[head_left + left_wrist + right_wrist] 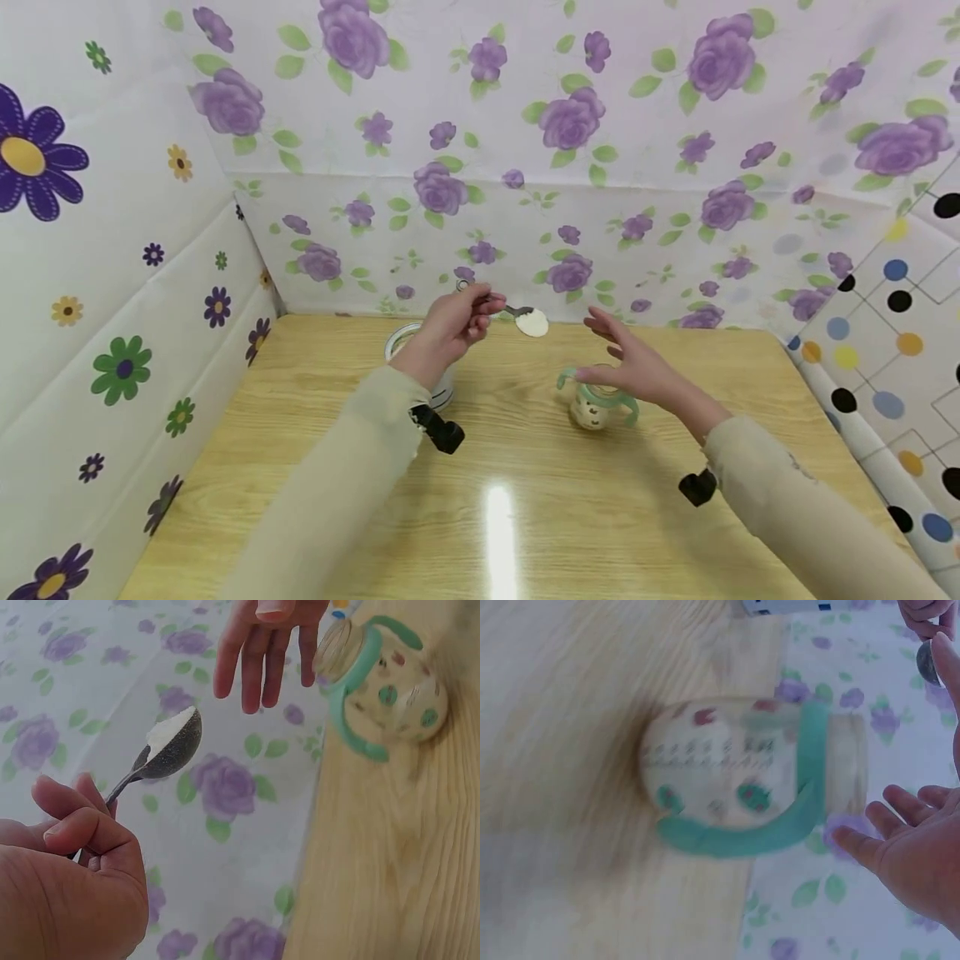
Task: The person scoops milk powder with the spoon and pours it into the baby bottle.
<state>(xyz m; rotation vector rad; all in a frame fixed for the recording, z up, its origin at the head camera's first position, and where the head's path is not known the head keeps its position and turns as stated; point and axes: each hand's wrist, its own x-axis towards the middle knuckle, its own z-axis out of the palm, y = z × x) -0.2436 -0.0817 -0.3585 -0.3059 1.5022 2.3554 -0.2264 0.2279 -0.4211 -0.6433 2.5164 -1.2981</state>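
Note:
My left hand (453,325) pinches the handle of a metal spoon (174,750), its bowl heaped with white powder (532,322). The spoon is held up above the back of the table, between the two hands. My right hand (626,358) has its fingers spread and holds nothing. Just below and beside that hand, a baby bottle (590,410) stands upright on the table. It is a clear, round bottle with green handles (735,838), printed marks and no lid on its neck (339,646). Behind my left wrist is a white can (442,392), partly hidden by the hand.
The light wood table (330,467) reaches back to a wall covering (480,233) with purple flowers. Patterned sheets also stand at the left side (150,292) and the right side (892,342). A black wrist camera (438,429) is strapped below each forearm.

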